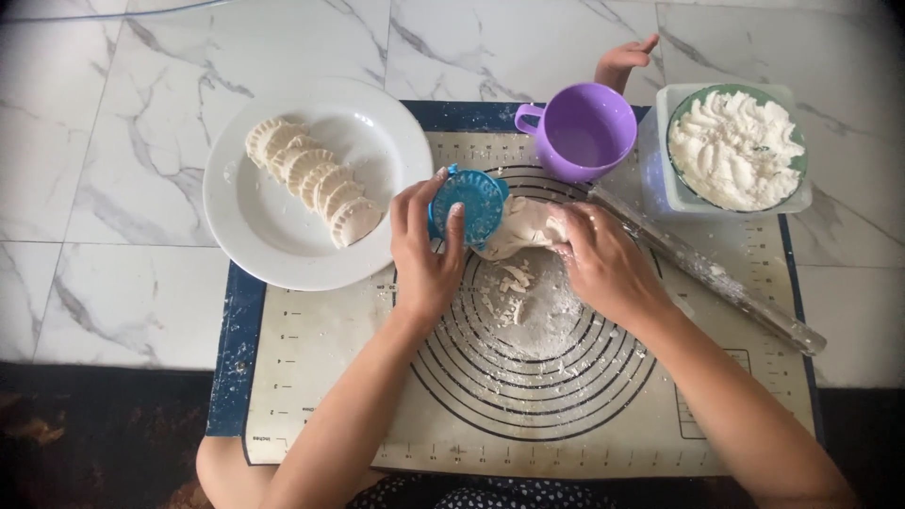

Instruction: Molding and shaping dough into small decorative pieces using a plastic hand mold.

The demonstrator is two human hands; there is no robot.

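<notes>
Left hand curls round a blue round press, thumb and fingertips pinching its rim, and the press hides most of that hand's fingertips. At three o'clock from the press, just beside it, lies the dough; its right end disappears under the right hand. That hand lies palm down, fingers bent onto the dough, so whether its grip pinches or only presses cannot be told. Both forearms run in from six o'clock, and the right one is cut off at the lower edge.

The mat is cream with a dark blue border, printed with black rings and ruler marks too small to read, and flour blurs the ring centre. At ten o'clock from the hands, a white plate overlaps the mat's corner and carries a row of crimped dumplings. At one o'clock stands a purple cup; another person's small hand shows behind it, partly hidden. At two o'clock, a bowl of flour sits in a pale square tub. A clear rolling pin slants from the cup toward four o'clock, faint against the mat.
</notes>
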